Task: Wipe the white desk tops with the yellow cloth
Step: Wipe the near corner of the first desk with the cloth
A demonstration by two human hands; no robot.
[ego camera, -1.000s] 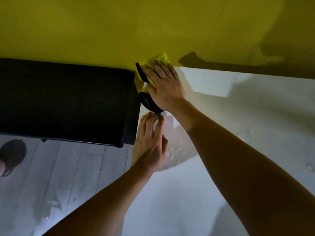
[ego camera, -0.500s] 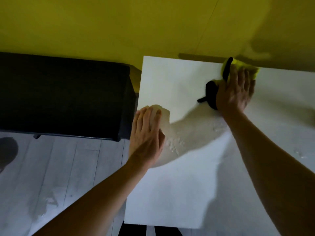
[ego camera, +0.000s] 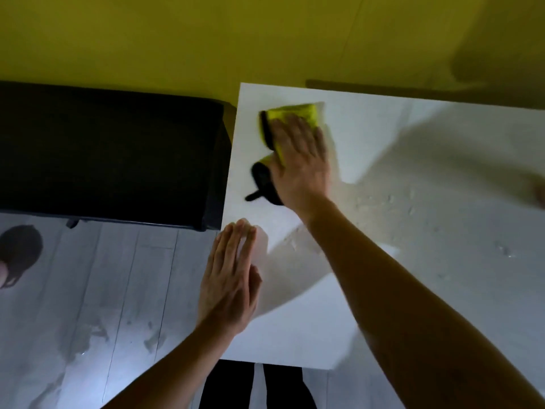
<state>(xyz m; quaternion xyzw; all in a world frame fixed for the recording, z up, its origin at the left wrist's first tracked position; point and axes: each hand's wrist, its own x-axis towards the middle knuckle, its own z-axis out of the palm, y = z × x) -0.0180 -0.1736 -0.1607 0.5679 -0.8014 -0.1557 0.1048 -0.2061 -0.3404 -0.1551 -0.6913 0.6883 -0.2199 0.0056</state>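
White desk top (ego camera: 295, 320) fills the right of view, butted against a yellow wall (ego camera: 177, 39); a black bench (ego camera: 103, 149) sits just beside its left edge, over pale plank floor (ego camera: 88, 290). Droplets or grit speckle the shaded mid-desk. Right hand (ego camera: 300, 160), fingers straight and flat, presses the yellow cloth (ego camera: 295, 115) near the far-left corner, likely to spread pressure over the cloth's black-trimmed fold. Left hand (ego camera: 233, 278) lies flat, holding nothing, at the desk's left edge, probably bracing.
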